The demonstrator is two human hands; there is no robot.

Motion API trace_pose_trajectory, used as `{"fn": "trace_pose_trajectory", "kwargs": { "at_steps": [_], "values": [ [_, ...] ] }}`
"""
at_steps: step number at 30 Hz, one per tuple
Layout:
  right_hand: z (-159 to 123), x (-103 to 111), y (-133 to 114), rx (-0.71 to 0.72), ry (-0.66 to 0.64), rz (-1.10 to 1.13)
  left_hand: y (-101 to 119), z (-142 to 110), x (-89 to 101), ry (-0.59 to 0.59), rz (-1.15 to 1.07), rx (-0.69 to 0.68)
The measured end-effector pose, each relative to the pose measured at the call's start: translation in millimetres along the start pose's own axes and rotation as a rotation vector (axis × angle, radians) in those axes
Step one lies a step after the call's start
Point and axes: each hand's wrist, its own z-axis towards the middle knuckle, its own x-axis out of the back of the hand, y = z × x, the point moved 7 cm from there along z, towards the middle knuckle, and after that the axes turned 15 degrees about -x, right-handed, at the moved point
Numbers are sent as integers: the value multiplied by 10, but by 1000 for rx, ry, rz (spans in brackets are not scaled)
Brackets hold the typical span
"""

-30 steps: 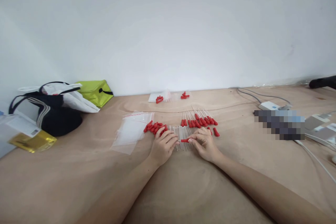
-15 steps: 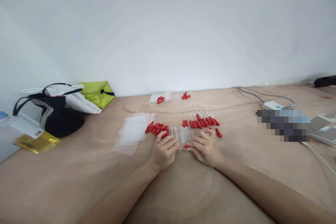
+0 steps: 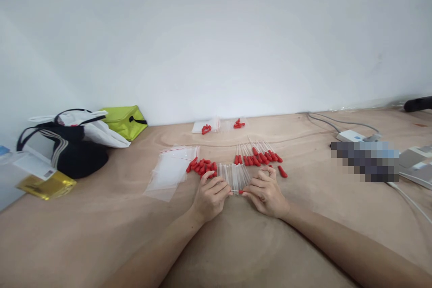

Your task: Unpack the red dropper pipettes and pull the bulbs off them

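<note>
My left hand (image 3: pixel 212 194) and my right hand (image 3: pixel 265 191) meet at the table's middle, fingers pinched toward each other. Between the fingertips a small red bulb (image 3: pixel 240 192) shows, apparently on the end of a thin clear tube. Just beyond the hands lies a bunch of clear tubes (image 3: pixel 234 175). A heap of loose red bulbs (image 3: pixel 201 166) sits to the left of it. Behind it lies a row of tubes with red bulbs fitted (image 3: pixel 258 155). One single red bulb (image 3: pixel 282 172) lies right of my right hand.
Clear zip bags (image 3: pixel 170 169) lie left of the bulbs; two small bags with red bulbs (image 3: pixel 219 124) sit near the wall. Cloth bags (image 3: pixel 72 139), a green pouch (image 3: pixel 124 121) and a gold packet (image 3: pixel 47 186) stand at the left. Cables and white adapters (image 3: pixel 354 135) lie at the right.
Both hands have drawn a little toward me with the red-tipped piece between them; less of the red shows between the fingertips now. The view has shifted slightly.
</note>
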Motion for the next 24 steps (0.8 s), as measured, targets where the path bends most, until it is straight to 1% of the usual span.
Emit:
{"fn": "trace_pose_trajectory", "kwargs": {
  "at_steps": [2, 4, 6, 8, 10, 12, 14, 16, 19, 21, 24],
  "values": [
    [-11, 59, 158, -73, 4, 8, -88, -67, 69, 32, 17, 46],
    [-17, 132, 363, -169, 25, 72, -171, -140, 111, 48, 31, 98],
    [-17, 197, 553, -250, 58, 186, -224, -192, 98, 35, 36, 138],
    [-12, 252, 715, -338, 102, 231, -262, -215, 51, 8, 51, 180],
    [-14, 303, 859, -450, 136, 196, -298, -218, 8, -14, 71, 228],
    [-32, 350, 998, -578, 133, 139, -322, -207, -12, -18, 77, 255],
    [-68, 400, 1124, -700, 112, 85, -329, -190, -10, -7, 79, 254],
    [-99, 451, 1207, -777, 95, 24, -323, -175, 6, 21, 85, 236],
    [-100, 487, 1224, -792, 56, -79, -311, -163, 21, 65, 110, 222],
    [-82, 479, 1190, -763, 29, -135, -294, -152, 16, 85, 126, 204],
    [-57, 460, 1130, -703, 21, -214, -242, -115, -23, 81, 116, 129]
  ]
}}
